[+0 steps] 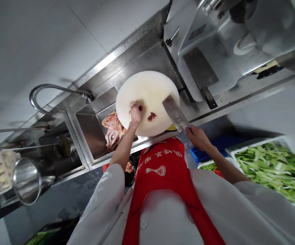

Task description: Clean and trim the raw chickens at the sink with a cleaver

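Observation:
On the round white cutting board (157,85), my left hand (135,114) is closed around a piece of meat (140,108), of which a dark red part shows. A small dark red piece of meat (151,117) lies by itself on the board, to the right of that hand. My right hand (196,136) grips the handle of a cleaver (175,113). Its wide blade reaches over the board's right edge, apart from the loose meat.
Raw poultry (113,131) lies in the sink left of the board, below a curved faucet (58,89). A second cleaver (200,69) rests on the metal machine at right. Cut greens fill a white crate (230,149) at lower right. A metal bowl (27,181) stands far left.

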### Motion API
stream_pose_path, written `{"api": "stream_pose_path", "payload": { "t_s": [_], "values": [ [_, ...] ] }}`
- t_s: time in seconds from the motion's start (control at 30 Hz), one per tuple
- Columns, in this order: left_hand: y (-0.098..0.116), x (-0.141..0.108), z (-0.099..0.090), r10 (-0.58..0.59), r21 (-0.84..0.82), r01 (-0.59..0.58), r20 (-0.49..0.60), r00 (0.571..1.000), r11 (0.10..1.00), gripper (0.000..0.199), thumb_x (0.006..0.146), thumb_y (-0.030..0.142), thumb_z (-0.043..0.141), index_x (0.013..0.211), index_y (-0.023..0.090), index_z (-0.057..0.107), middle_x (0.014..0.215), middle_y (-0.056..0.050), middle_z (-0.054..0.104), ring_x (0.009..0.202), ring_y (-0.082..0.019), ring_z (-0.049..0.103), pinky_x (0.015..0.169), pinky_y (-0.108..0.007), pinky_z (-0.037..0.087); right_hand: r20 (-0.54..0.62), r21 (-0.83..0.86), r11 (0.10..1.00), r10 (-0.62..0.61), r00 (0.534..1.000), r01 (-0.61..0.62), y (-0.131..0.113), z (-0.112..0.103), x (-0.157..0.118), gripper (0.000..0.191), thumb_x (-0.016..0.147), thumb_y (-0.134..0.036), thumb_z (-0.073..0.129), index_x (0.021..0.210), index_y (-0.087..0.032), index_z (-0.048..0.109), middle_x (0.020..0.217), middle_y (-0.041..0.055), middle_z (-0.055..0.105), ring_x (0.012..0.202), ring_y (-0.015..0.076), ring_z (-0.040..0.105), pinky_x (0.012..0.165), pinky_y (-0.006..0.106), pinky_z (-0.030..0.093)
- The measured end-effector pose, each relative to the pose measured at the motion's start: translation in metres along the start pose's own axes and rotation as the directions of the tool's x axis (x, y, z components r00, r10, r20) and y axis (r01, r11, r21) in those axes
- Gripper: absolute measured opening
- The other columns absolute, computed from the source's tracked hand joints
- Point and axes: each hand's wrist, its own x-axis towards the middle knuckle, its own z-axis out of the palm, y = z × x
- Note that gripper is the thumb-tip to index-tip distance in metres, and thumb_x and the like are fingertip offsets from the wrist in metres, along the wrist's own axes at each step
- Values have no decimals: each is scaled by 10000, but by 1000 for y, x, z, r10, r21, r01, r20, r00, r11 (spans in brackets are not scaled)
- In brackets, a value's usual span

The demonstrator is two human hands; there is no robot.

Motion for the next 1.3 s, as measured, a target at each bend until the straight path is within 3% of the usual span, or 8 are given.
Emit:
{"api": "stream_pose_path", "payload": {
  "t_s": [0.1, 0.23, 0.27, 0.33, 0.4, 0.47, 0.9, 1.3],
  "values": [
    [33, -3, 15, 68, -64, -61, 110, 992, 996, 229, 843, 15, 602, 957, 186, 704, 927, -52, 681, 836, -188, 631, 789, -324, 551, 4, -25, 1000, -16, 1000, 16, 1, -3, -1, 345, 1048, -392, 369, 959, -188, 633, 849, 122, 727, 787, 249, 659, 684, 307, 351],
    [50, -13, 33, 297, -137, -265, 346, 890, 954, 282, 919, 11, 531, 988, 205, 723, 1052, -63, 723, 1026, -213, 650, 960, -382, 540, 13, -155, 986, -63, 998, 64, 2, -11, -4, 344, 1073, -365, 364, 1047, -160, 639, 899, 147, 751, 816, 266, 692, 697, 313, 355],
    [48, -17, 35, 310, -109, -290, 344, 886, 951, 273, 929, 24, 535, 971, 211, 730, 1061, -67, 729, 1086, -236, 635, 1016, -425, 518, 23, -201, 976, -78, 997, 80, 2, -13, -5, 342, 1080, -357, 362, 1082, -149, 633, 905, 153, 756, 814, 271, 700, 695, 315, 354],
    [41, -24, 36, 274, -37, -273, 247, 930, 961, 234, 951, 76, 558, 978, 218, 742, 1096, -89, 726, 1157, -276, 602, 1059, -485, 486, 54, -286, 952, -97, 994, 109, -1, -19, -8, 344, 1092, -352, 351, 1149, -137, 614, 915, 160, 765, 810, 279, 714, 691, 317, 357],
    [35, -32, 38, 207, -15, -207, 132, 969, 978, 187, 987, 158, 563, 1015, 215, 738, 1097, -117, 708, 1126, -281, 602, 1020, -483, 502, 91, -356, 926, -95, 991, 122, -7, -25, -10, 352, 1102, -360, 338, 1191, -139, 596, 923, 160, 770, 811, 286, 726, 691, 316, 370],
    [33, -39, 42, 165, -35, -162, 93, 982, 986, 184, 1023, 240, 542, 1022, 212, 724, 1042, -122, 697, 1042, -264, 614, 962, -456, 525, 118, -408, 904, -86, 989, 127, -15, -31, -12, 359, 1107, -367, 321, 1218, -144, 580, 928, 158, 773, 823, 294, 739, 694, 316, 388],
    [27, -47, 59, 150, -46, -146, 81, 985, 988, 306, 1079, 348, 433, 891, 225, 640, 890, -83, 669, 906, -230, 601, 893, -439, 532, 238, -490, 833, -153, 959, 255, -39, -49, 1, 381, 1119, -369, 260, 1243, -138, 536, 926, 177, 748, 883, 327, 758, 703, 335, 460],
    [28, -43, 52, 202, -84, -193, 114, 973, 978, 258, 1066, 324, 478, 907, 223, 653, 923, -94, 672, 925, -229, 620, 878, -414, 549, 244, -447, 844, -204, 948, 297, -83, -28, 41, 396, 1124, -350, 208, 1286, -132, 497, 1020, 197, 746, 1003, 328, 758, 789, 346, 496]
  ]
}}
